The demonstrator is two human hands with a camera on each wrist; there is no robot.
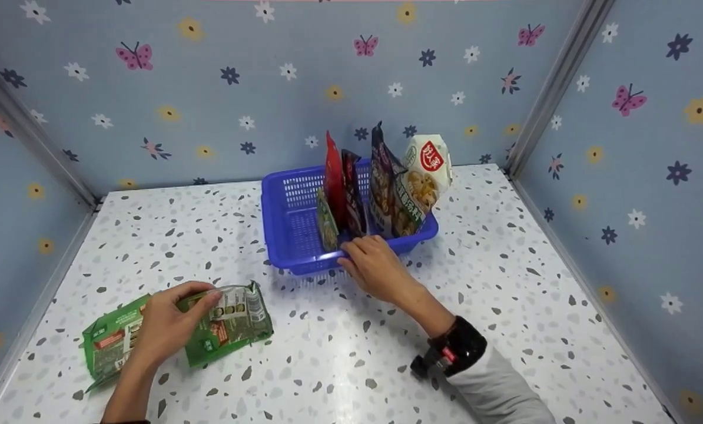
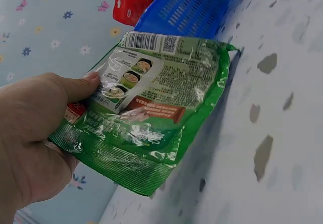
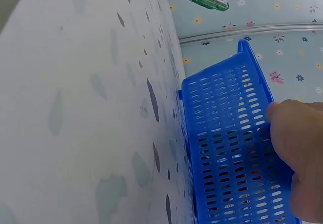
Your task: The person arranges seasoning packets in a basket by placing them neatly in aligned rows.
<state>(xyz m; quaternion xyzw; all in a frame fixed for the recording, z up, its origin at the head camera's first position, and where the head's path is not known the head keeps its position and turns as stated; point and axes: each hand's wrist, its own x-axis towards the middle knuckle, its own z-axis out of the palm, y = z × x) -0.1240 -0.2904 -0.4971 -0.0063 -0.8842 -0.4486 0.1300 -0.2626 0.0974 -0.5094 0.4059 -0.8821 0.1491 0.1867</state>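
My left hand [image 1: 172,324] pinches a green food packet [image 1: 228,324] between thumb and fingers, above the left part of the table. The left wrist view shows the packet's printed back, with a barcode and small round food pictures. Beneath and left of that hand lies a second green packet [image 1: 113,341], partly covered by it. At the front rim of a blue plastic basket [image 1: 304,264], my right hand [image 1: 381,268] grips the edge, thumb outside; its fingertips are partly hidden. Inside the basket stand a small green packet [image 1: 327,224], a red packet [image 1: 334,182] and several dark bags.
A white bag with a red logo [image 1: 431,156] leans out over the basket's right end. The basket's left part shows its bare floor. Flowered panels [image 1: 304,70] enclose the speckled white table [image 1: 328,365] at the back and both sides.
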